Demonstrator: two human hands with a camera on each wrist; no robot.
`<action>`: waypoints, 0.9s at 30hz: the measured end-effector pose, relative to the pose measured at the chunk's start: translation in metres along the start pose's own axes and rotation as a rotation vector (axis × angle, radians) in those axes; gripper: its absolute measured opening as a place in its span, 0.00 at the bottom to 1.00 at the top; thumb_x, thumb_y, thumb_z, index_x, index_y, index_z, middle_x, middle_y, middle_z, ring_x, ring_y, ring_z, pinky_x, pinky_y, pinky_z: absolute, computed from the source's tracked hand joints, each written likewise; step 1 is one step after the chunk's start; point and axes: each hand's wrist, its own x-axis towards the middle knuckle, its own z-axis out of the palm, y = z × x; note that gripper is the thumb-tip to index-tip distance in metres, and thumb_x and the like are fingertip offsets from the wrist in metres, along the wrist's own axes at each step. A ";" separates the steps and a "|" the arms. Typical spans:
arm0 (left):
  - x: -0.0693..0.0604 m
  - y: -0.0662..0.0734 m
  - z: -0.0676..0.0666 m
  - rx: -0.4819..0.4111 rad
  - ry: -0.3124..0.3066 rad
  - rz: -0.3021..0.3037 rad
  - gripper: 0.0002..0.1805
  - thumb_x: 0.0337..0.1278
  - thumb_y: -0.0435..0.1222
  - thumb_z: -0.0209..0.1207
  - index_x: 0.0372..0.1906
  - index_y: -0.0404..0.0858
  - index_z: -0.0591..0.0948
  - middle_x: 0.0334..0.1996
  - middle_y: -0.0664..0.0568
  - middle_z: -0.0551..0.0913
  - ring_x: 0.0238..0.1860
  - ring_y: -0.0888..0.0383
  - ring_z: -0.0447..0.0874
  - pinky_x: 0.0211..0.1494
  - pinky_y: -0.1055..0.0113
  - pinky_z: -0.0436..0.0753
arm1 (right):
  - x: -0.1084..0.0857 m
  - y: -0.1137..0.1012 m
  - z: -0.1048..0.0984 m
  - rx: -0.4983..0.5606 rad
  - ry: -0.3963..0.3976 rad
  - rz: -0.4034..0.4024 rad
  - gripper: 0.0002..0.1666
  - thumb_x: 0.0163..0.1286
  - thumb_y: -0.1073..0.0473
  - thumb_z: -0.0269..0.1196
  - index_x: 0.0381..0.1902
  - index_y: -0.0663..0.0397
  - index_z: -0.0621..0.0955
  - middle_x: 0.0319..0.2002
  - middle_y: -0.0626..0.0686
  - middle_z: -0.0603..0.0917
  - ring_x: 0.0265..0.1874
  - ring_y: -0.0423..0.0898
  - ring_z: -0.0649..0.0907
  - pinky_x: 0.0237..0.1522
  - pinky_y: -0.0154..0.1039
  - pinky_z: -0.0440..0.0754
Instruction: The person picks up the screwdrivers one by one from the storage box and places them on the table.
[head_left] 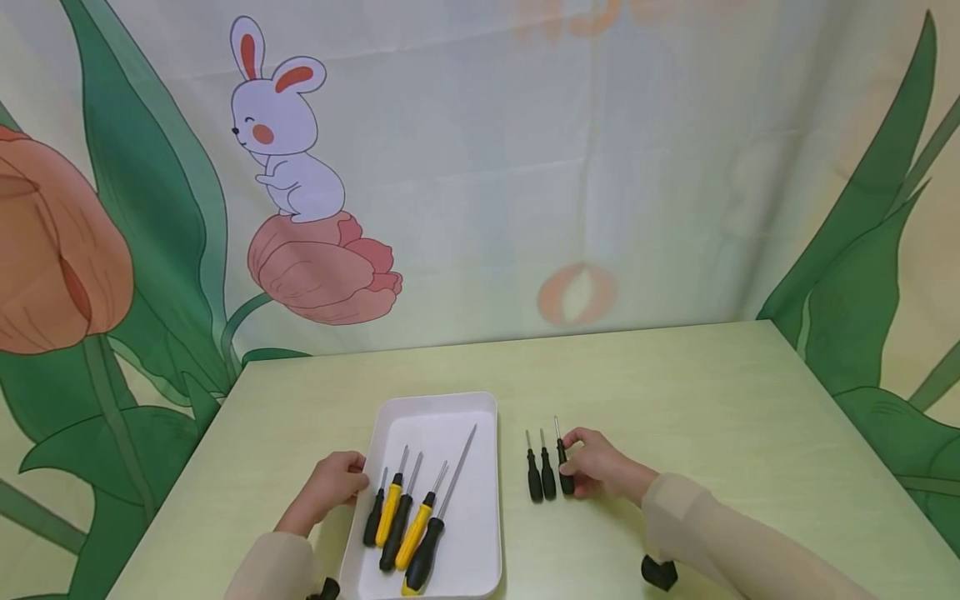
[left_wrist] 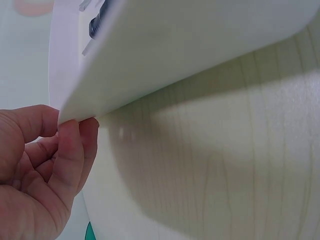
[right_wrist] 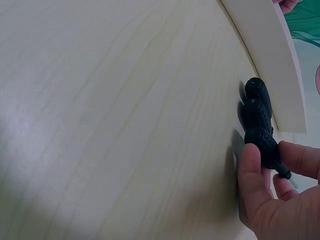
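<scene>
My left hand (head_left: 337, 483) pinches the left rim of a white tray (head_left: 476, 508) between thumb and fingers, as the left wrist view shows up close. Several screwdrivers lie side by side in the tray, among them a yellow-handled screwdriver (head_left: 389, 515) and a long black-handled screwdriver (head_left: 425, 552). To the right of the tray, my right hand (head_left: 603, 468) pinches the handle of a small black screwdriver (right_wrist: 261, 144). Just left of it on the table lie two similar ones, a middle black screwdriver (head_left: 547, 477) and a left black screwdriver (head_left: 534, 478). All three shafts point away from me.
The light wood-grain table (head_left: 720, 417) extends around the tray and to the right of my right hand. Behind it hangs a printed cloth (head_left: 480, 183) with a rabbit, tulips and leaves. Small black pieces are visible by both wrists.
</scene>
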 end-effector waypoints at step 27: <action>-0.001 0.001 -0.001 0.014 -0.008 0.004 0.13 0.46 0.26 0.51 0.40 0.24 0.73 0.28 0.44 0.75 0.24 0.57 0.71 0.27 0.64 0.79 | 0.002 -0.006 0.013 -0.163 0.086 -0.025 0.13 0.49 0.73 0.58 0.33 0.63 0.68 0.25 0.54 0.72 0.13 0.44 0.71 0.12 0.34 0.74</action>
